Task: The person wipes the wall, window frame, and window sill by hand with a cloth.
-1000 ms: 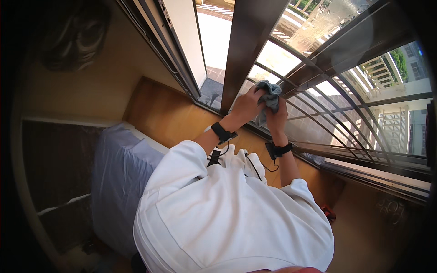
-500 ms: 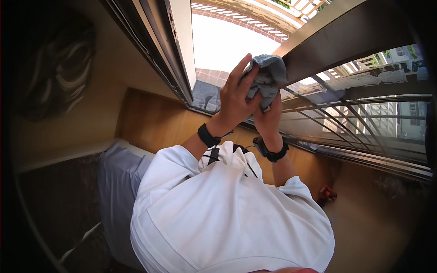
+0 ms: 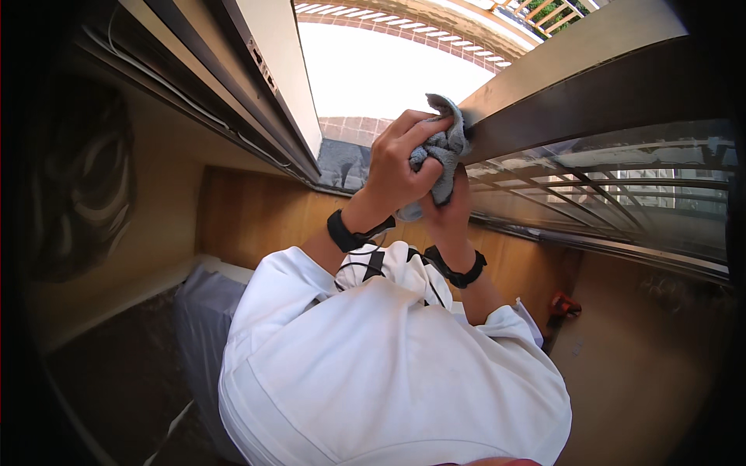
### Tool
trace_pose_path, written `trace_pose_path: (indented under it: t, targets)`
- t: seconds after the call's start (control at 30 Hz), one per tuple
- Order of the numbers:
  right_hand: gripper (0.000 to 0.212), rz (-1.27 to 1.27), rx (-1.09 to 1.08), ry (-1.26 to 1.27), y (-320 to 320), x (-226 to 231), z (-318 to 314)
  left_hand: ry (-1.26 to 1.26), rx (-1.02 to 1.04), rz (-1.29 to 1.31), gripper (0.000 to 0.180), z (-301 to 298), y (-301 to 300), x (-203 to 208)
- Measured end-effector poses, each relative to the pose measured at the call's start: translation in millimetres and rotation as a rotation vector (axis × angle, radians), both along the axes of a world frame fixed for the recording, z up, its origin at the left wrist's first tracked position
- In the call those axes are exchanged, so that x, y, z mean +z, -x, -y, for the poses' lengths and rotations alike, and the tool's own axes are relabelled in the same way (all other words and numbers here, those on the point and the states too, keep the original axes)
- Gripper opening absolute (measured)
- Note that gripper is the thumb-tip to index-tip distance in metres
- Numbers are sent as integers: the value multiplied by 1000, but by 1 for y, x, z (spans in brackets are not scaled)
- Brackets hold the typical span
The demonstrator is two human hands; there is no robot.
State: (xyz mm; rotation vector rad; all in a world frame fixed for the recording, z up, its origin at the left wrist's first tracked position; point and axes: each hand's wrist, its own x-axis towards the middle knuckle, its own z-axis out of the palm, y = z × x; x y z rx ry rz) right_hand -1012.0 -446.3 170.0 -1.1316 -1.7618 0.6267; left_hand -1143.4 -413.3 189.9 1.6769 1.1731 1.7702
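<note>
A bunched grey-blue cloth is up against the edge of a dark-framed glass door panel. My left hand grips it from the left, fingers curled over its upper part and thumb pressed on its front. Lower down, my right hand closes around the cloth's bottom end by the panel edge; some of its fingers are hidden behind the cloth. Black straps circle both wrists.
To the left stands a door frame with a metal strike plate. Sunlit paving lies beyond the opening. Wooden flooring runs below the track. Grey fabric drapes at lower left; a red-and-black object sits at right.
Both hands and the cloth have shifted slightly down and left in the picture, and the cloth is bunched differently. The view has shifted as well. Both hands keep hold of the cloth.
</note>
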Motion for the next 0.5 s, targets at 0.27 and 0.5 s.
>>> trace_pose_path:
  t: [0.27,0.5]
  targets:
    - [42,84,-21,259,-4,-64,2,204,-2,-53,35,0,-1,-73]
    - [53,40,-2,-55,-4,11,-13,-82,27,26,38,-11,-5,13]
